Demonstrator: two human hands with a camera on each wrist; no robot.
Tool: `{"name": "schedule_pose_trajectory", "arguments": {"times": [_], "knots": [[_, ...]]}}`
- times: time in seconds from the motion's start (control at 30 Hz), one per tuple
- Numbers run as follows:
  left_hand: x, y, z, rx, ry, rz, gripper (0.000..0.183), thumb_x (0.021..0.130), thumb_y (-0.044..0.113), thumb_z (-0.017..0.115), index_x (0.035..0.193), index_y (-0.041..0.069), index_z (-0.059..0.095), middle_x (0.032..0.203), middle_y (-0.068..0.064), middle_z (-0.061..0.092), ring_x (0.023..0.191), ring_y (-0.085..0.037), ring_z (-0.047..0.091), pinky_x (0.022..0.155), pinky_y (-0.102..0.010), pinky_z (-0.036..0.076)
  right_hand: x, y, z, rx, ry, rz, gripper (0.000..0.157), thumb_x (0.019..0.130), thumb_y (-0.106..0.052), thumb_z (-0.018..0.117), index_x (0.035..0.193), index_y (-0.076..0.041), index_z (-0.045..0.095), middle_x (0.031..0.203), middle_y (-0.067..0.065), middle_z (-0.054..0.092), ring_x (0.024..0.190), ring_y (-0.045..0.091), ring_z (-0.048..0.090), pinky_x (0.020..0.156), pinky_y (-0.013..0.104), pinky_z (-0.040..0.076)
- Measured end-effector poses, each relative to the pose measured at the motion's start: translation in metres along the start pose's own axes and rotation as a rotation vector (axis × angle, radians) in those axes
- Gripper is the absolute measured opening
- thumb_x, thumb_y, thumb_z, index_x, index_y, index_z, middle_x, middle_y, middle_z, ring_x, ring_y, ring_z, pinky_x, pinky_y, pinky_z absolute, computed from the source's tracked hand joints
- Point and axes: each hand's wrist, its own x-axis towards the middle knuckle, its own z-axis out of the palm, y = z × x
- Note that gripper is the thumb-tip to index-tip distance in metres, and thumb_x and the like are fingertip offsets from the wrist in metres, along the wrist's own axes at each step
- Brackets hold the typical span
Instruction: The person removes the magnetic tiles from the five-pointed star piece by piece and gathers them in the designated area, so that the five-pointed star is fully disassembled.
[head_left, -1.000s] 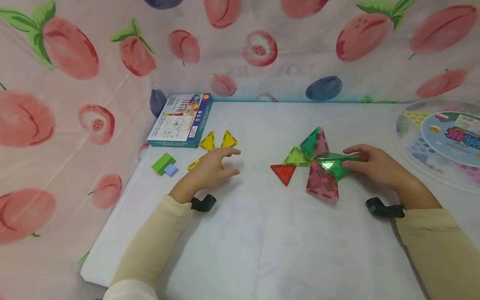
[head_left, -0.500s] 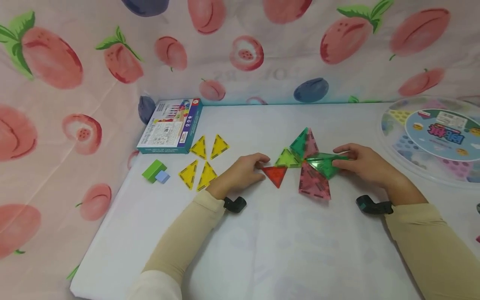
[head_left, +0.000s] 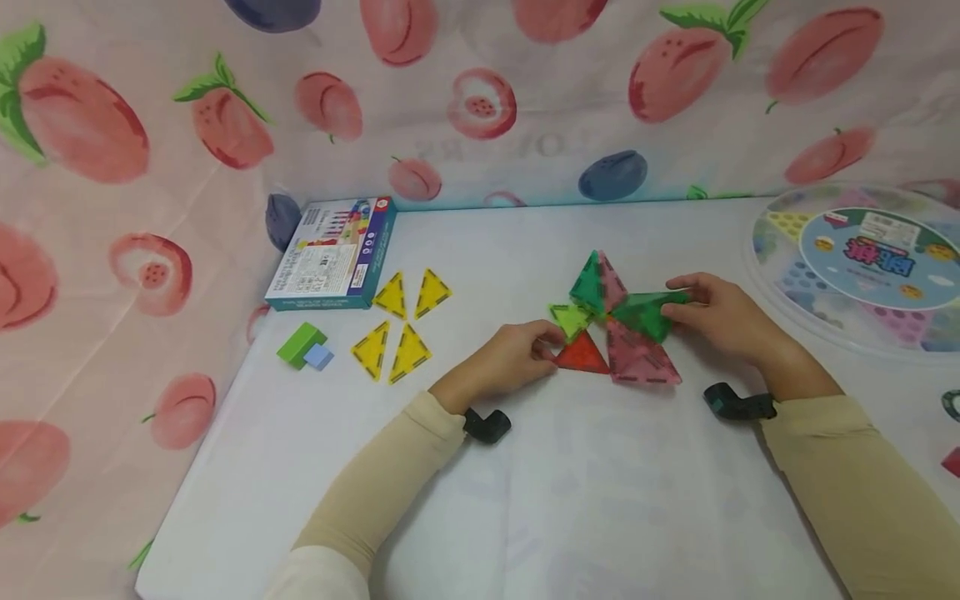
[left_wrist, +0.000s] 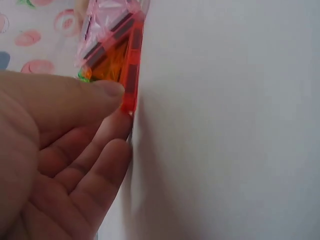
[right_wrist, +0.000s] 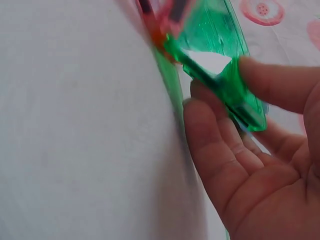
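Observation:
My left hand [head_left: 510, 358] pinches a corner of the red triangular magnetic tile [head_left: 583, 354] between thumb and fingers, close over the white table; the left wrist view shows the thumb on the red tile's edge [left_wrist: 132, 70]. A lime green triangle tile [head_left: 568, 320] lies behind the red one. My right hand [head_left: 723, 321] pinches the outer end of a tilted green tile piece [head_left: 641, 315], with the thumb on top and fingers beneath. Pink tiles [head_left: 641, 354] stand in front of that piece. At the back, another green triangle [head_left: 588, 283] and a narrow pink tile [head_left: 611, 282] sit side by side.
Several yellow triangle tiles [head_left: 408, 354] lie left of my left hand. Beyond them are a green block [head_left: 302, 344], a small blue block [head_left: 318, 357] and a flat printed box [head_left: 330, 254]. A round clear case [head_left: 791, 321] with a printed label lies at the right.
My left hand has moved right from the yellow tiles and taken hold of the red triangle, which has turned and shifted right toward the pink tiles. My right hand keeps holding the green piece.

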Motion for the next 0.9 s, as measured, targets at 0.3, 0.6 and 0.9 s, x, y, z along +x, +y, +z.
{"name": "schedule_pose_trajectory", "arguments": {"times": [0.3, 0.6, 0.9], "knots": [[0.009, -0.002, -0.013, -0.013, 0.005, 0.015, 0.028, 0.083, 0.023, 0.064, 0.108, 0.014, 0.056, 0.096, 0.008, 0.058, 0.087, -0.003, 0.053, 0.075, -0.018, 0.044, 0.002, 0.0, 0.0, 0.015, 0.015, 0.009, 0.064, 0.084, -0.048, 0.054, 0.131, -0.008, 0.037, 0.111, 0.019, 0.051, 0.094, 0.027, 0.052, 0.081, 0.041, 0.041], [0.055, -0.007, -0.034, -0.104, 0.076, -0.04, 0.055, 0.082, 0.032, 0.064, 0.129, 0.014, 0.043, 0.122, 0.003, 0.049, 0.105, -0.007, 0.047, 0.085, -0.024, 0.041, 0.006, 0.002, 0.001, 0.07, 0.021, -0.022, 0.055, 0.085, -0.039, 0.057, 0.128, -0.009, 0.041, 0.107, 0.016, 0.055, 0.087, 0.021, 0.057, 0.07, 0.026, 0.048], [0.086, 0.017, -0.036, -0.249, -0.046, -0.053, 0.063, 0.081, 0.024, 0.066, 0.134, 0.018, 0.035, 0.133, -0.004, 0.038, 0.116, -0.019, 0.041, 0.085, -0.026, 0.042, 0.005, 0.002, 0.001, 0.091, 0.005, -0.031, 0.046, 0.087, -0.034, 0.057, 0.125, -0.011, 0.045, 0.108, 0.017, 0.054, 0.089, 0.024, 0.057, 0.072, 0.03, 0.049]]}}
